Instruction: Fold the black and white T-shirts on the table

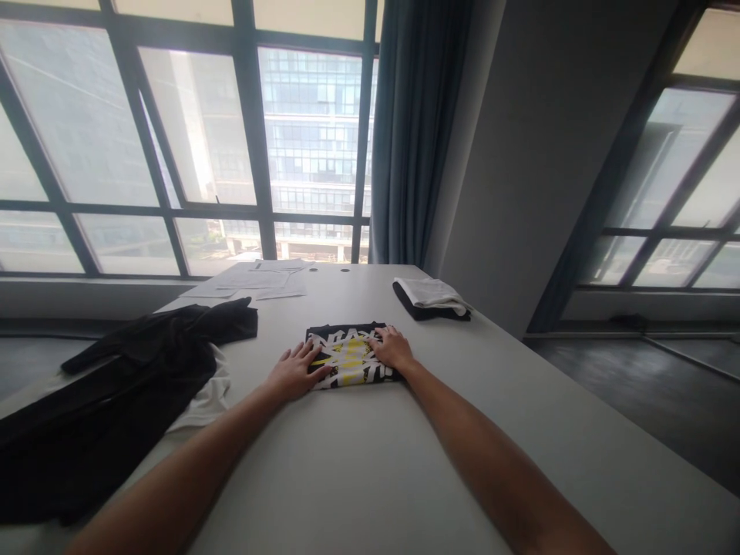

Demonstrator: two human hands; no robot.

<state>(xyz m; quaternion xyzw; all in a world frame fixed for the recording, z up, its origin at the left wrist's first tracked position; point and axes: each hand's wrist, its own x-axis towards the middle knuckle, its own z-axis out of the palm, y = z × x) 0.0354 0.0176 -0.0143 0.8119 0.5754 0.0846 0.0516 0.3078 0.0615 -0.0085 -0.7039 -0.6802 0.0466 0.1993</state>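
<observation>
In the middle of the table lies a folded black garment (351,362) with a bold white and yellow print, probably a T-shirt. My left hand (294,371) rests on its left side, fingers spread and flat. On the right side my right hand (393,348) lies over the edge, its fingers stretched out across the print. Both palms press down from above, and neither hand grips the cloth. The garment forms a compact rectangle, flat on the tabletop.
The white table (358,470) reaches toward the windows. Unfolded black clothing (132,385) sprawls at left over a white garment (211,393). Paper sheets (254,279) lie at the back left. A folded white garment (431,293) sits on a folded black one (422,312) at the back right.
</observation>
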